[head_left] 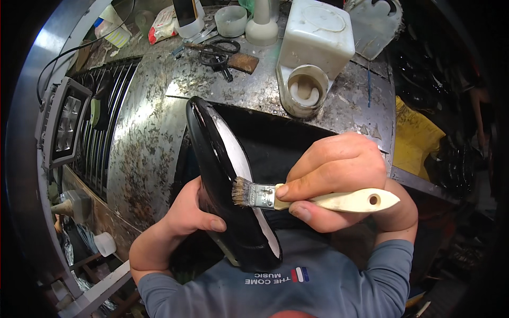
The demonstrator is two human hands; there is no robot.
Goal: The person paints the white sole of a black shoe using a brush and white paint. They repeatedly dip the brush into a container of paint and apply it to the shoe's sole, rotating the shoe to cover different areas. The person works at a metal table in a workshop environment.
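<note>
My left hand (pixel 192 211) is closed around a glossy black shoe (pixel 213 159), held tilted in front of my chest, with the thumb lying across its near side. A white strip (pixel 231 142) runs lengthwise along the shoe. In my right hand (pixel 339 172), fingers and thumb pinch a flat paintbrush (pixel 344 200) with a pale wooden handle and a metal ferrule. Its bristles touch the shoe beside the white strip, about midway along. Part of the left hand's fingers is hidden behind the shoe.
A white plastic container (pixel 318 32) with a round cup (pixel 305 90) of whitish stuff stands on the stained metal bench (pixel 143 122). Scissors (pixel 217 53), a small brown block (pixel 243 62) and a white bowl (pixel 231 21) lie farther back. A lamp (pixel 66 122) is at left, yellow material (pixel 416 138) at right.
</note>
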